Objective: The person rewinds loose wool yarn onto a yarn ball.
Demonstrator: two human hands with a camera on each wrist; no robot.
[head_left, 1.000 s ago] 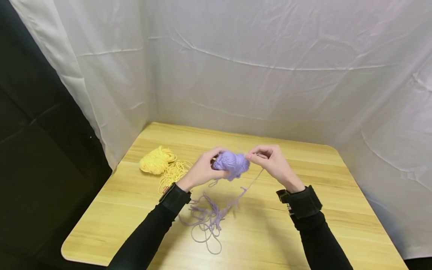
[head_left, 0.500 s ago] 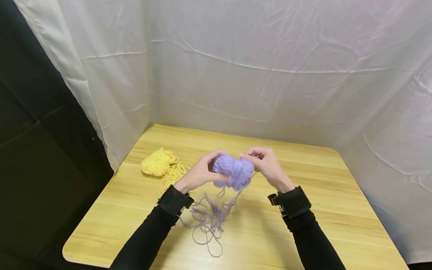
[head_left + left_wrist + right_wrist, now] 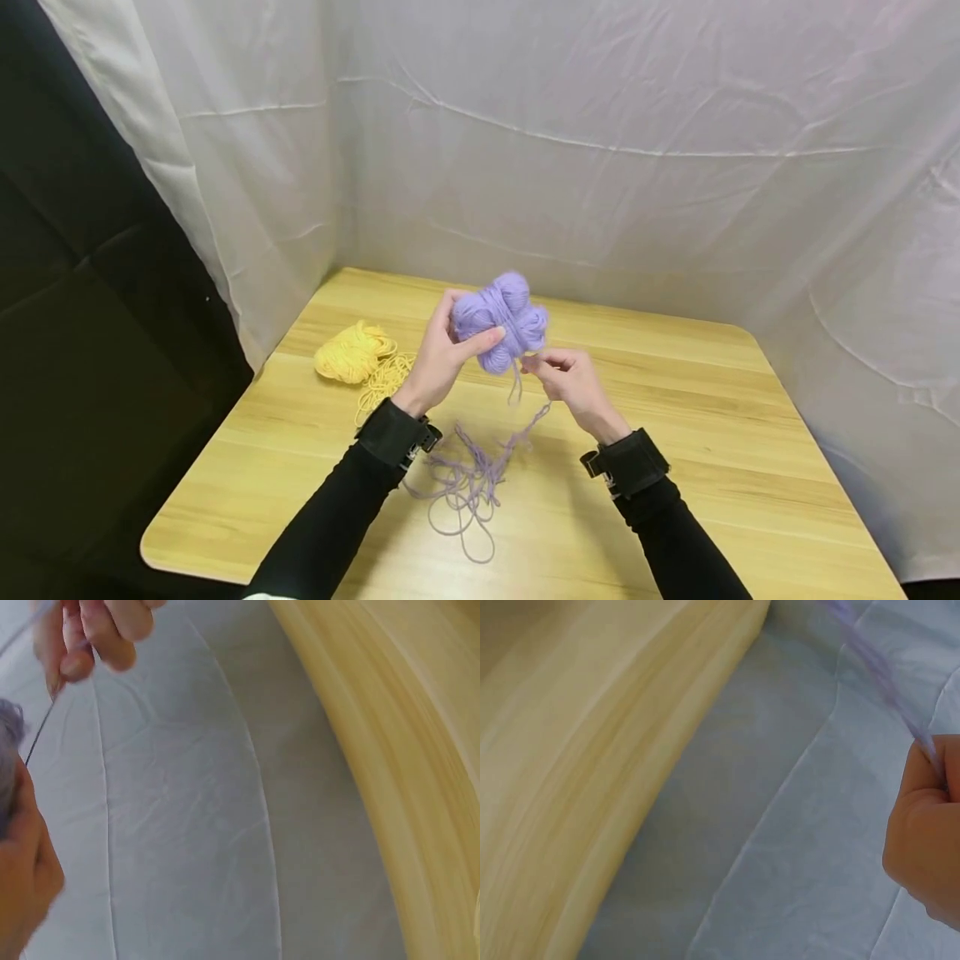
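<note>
Left hand (image 3: 442, 354) fingers grip the purple yarn ball (image 3: 498, 321) aloft; right hand (image 3: 570, 383) fingers pinch its strand (image 3: 516, 385) just below.

A lilac ball of yarn (image 3: 501, 321) and a yellow yarn (image 3: 352, 354) are seen on a light wood-grained table (image 3: 712, 467); white curtain (image 3: 600, 150).

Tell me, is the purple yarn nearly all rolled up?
Partly. Much of it is already wound into the purple ball that the left hand grips above the table. The right hand pinches the strand just under the ball. Left over: a loose purple tangle on the table, and the yellow yarn lying partly unwound at the side.
</note>
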